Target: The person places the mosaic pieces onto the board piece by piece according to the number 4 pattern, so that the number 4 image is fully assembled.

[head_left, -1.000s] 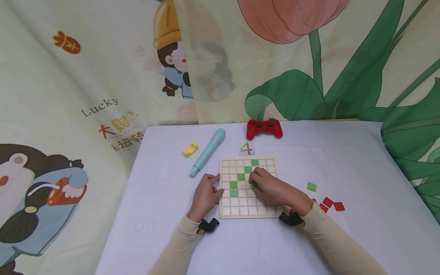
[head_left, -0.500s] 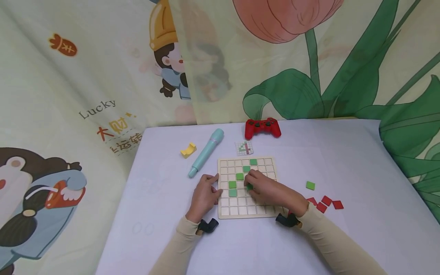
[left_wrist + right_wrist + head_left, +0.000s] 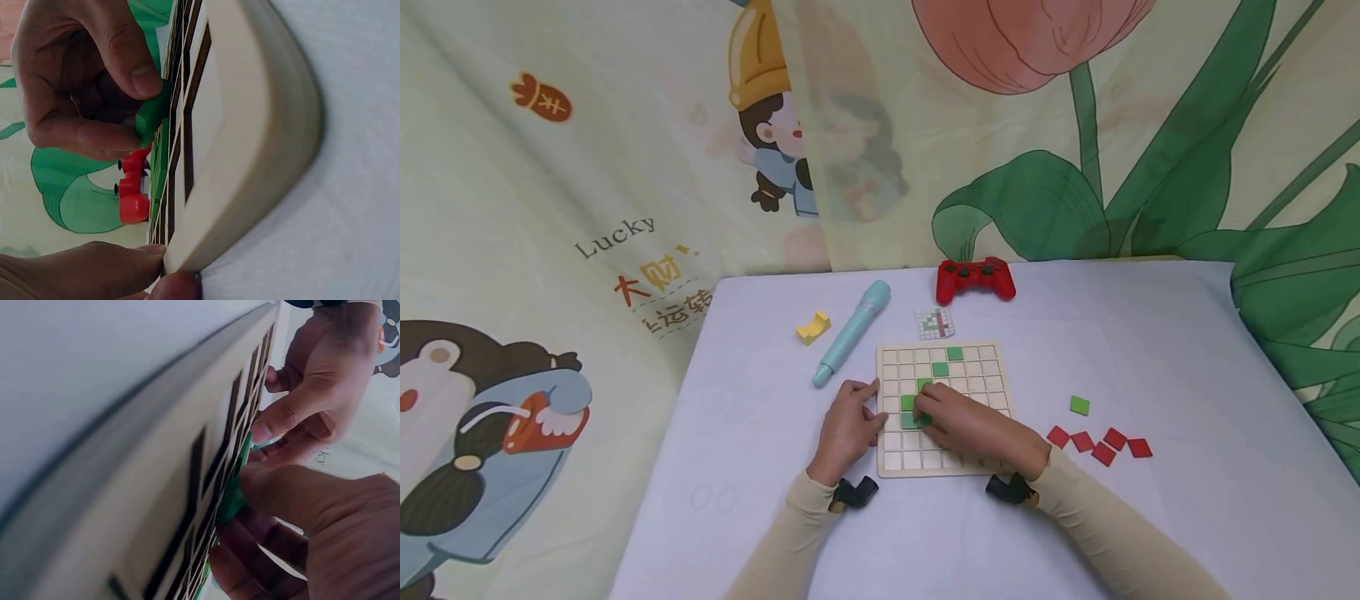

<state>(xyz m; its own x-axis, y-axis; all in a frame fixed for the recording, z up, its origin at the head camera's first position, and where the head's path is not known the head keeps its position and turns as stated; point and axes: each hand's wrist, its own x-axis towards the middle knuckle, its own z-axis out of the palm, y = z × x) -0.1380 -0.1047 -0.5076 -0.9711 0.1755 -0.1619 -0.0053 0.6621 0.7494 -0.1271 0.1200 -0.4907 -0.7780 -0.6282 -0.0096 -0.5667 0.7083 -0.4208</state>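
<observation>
A square wooden grid board (image 3: 897,460) lies on the table with several green tiles (image 3: 954,353) set in its cells. At its left edge my left hand (image 3: 847,427) holds the board, thumb and fingers on the rim. Over the board's left middle, my right hand (image 3: 966,422) pinches a green tile (image 3: 152,115) between thumb and fingers. That tile is tilted, close above the grid surface, beside a green tile (image 3: 908,420) lying in its cell. In the head view the fingers mostly hide the pinched tile.
Right of the board lie several red tiles (image 3: 1103,454) and one loose green tile (image 3: 1079,406). Behind it are a small printed grid card (image 3: 935,324) and a red game controller (image 3: 975,280). A teal wand-like tube (image 3: 852,333) and a yellow curved piece (image 3: 813,327) lie back left.
My right hand has moved left across the board with the green tile, uncovering more red tiles on the right. The left hand has stayed at the board's left edge.
</observation>
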